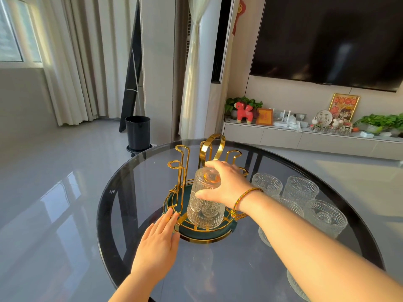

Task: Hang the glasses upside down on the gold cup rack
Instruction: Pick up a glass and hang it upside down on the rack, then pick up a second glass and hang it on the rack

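Observation:
The gold cup rack (182,162) with a dark green round base stands on the round glass table (122,192). An embossed clear glass (205,205) sits upside down over a front prong of the rack, slightly tilted. My right hand (226,184) grips its upturned bottom and side. My left hand (159,238) lies flat, fingers together, with fingertips touching the rack's base rim at the front left. Several more clear glasses (303,190) stand upright on the table to the right, partly hidden behind my right forearm.
The rack's tall gold loop handle (212,147) and bare prongs rise behind the held glass. A black bin (137,132) stands on the floor beyond the table. A TV cabinet with plants and ornaments (305,127) runs along the right wall.

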